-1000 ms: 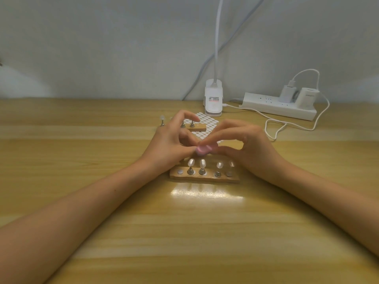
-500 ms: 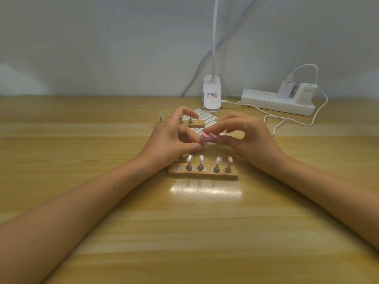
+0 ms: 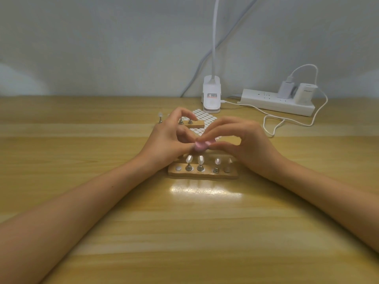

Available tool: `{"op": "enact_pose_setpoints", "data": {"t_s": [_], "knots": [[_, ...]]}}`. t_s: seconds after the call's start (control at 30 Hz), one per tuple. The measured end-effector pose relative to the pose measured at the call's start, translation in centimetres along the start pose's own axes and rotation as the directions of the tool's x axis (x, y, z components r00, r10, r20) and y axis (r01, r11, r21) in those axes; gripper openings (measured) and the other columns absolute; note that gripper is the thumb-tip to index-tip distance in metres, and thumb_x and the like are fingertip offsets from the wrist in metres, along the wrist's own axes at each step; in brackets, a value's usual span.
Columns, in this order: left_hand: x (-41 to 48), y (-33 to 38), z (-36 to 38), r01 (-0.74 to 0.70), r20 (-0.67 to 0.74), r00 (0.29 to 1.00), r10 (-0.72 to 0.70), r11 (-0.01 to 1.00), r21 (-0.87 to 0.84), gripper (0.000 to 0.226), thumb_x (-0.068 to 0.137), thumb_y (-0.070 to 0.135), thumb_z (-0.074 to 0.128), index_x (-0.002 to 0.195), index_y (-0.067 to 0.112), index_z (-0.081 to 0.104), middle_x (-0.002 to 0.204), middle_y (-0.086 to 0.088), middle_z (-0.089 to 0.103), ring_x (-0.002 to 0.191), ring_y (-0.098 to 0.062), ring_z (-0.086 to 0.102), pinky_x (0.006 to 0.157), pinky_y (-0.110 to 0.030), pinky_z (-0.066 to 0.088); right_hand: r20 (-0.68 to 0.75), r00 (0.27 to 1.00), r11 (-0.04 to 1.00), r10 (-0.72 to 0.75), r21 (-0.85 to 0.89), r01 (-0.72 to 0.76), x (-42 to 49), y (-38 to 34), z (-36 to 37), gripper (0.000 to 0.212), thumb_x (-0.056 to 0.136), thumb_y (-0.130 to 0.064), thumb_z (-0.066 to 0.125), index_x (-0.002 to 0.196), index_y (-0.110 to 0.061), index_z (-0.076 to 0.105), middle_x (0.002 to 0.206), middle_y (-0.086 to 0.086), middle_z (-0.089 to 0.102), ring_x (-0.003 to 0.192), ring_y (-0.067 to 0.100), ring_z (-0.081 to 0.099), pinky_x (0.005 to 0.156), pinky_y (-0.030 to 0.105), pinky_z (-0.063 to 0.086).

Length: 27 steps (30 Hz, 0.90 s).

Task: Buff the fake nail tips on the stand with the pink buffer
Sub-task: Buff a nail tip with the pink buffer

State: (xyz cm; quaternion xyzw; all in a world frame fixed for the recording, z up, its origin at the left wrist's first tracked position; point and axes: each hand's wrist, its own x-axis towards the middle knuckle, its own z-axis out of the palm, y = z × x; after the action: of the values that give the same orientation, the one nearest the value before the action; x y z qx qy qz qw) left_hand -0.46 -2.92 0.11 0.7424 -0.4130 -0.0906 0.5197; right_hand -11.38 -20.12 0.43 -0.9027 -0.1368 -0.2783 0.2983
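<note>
A glossy wooden table point(image 3: 82, 201) fills the lower frame. At centre lies a wooden stand point(image 3: 203, 174); behind it a smaller stand point(image 3: 195, 124) and a sticker sheet point(image 3: 206, 116); upper right, a lamp base point(image 3: 211, 97) and a power strip point(image 3: 274, 101).

Bare to frame edge: left forearm point(image 3: 82, 203), right forearm point(image 3: 328, 193); bare too: left hand point(image 3: 166, 138), right hand point(image 3: 252, 144).

a flat light wooden stand point(image 3: 203, 174) is laid level, with four upright metal pegs point(image 3: 188, 167) set in a row, topped by pale translucent fake nail tips point(image 3: 201, 159). a small rounded pink buffer point(image 3: 202, 145) is held just behind the stand's middle, above it.
</note>
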Motion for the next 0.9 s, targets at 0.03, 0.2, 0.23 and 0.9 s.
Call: {"op": "enact_pose_setpoints", "data": {"t_s": [0.03, 0.2, 0.23, 0.9], "knots": [[0.01, 0.00, -0.03, 0.002, 0.002, 1.000, -0.002, 1.000, 0.003, 0.053, 0.076, 0.014, 0.086, 0.119, 0.015, 0.053, 0.073, 0.004, 0.075, 0.069, -0.002, 0.070, 0.064, -0.011, 0.048, -0.018, 0.999, 0.999, 0.045, 0.030, -0.044, 0.04, 0.07, -0.07, 0.019, 0.081, -0.008, 0.078, 0.101, -0.009, 0.079, 0.098, 0.005, 0.073, 0.091, 0.017, 0.068, 0.083, 0.039, 0.053], [0.01, -0.01, -0.01, 0.006, 0.005, 1.000, -0.006, 1.000, -0.012, 0.054, 0.075, 0.018, 0.086, 0.118, 0.015, 0.053, 0.073, 0.004, 0.076, 0.068, -0.001, 0.069, 0.062, -0.009, 0.046, 0.012, 1.000, 1.000, 0.003, 0.008, -0.003, -0.06, 0.07, -0.02, 0.017, 0.081, -0.007, 0.078, 0.099, -0.008, 0.078, 0.098, 0.005, 0.073, 0.091, 0.017, 0.068, 0.082, 0.040, 0.054], [0.03, -0.01, 0.00, 0.006, 0.007, 1.000, -0.006, 1.000, -0.007, 0.053, 0.076, 0.015, 0.086, 0.118, 0.015, 0.053, 0.074, 0.004, 0.076, 0.067, 0.000, 0.069, 0.062, -0.009, 0.045, -0.007, 0.999, 0.998, 0.050, 0.039, -0.050, -0.01, 0.15, -0.12, 0.016, 0.083, -0.009, 0.077, 0.099, -0.009, 0.078, 0.098, 0.004, 0.073, 0.091, 0.016, 0.068, 0.081, 0.042, 0.052], [0.07, -0.21, 0.00, -0.010, 0.016, 1.000, 0.010, 1.000, -0.009, 0.049, 0.077, 0.011, 0.085, 0.115, 0.013, 0.054, 0.075, 0.003, 0.076, 0.071, -0.004, 0.071, 0.067, -0.012, 0.047, -0.027, 0.997, 0.997, 0.071, 0.024, -0.070, -0.02, 0.36, -0.18, 0.016, 0.085, -0.012, 0.075, 0.100, -0.013, 0.079, 0.097, -0.001, 0.072, 0.087, 0.007, 0.065, 0.072, 0.023, 0.045]]}}
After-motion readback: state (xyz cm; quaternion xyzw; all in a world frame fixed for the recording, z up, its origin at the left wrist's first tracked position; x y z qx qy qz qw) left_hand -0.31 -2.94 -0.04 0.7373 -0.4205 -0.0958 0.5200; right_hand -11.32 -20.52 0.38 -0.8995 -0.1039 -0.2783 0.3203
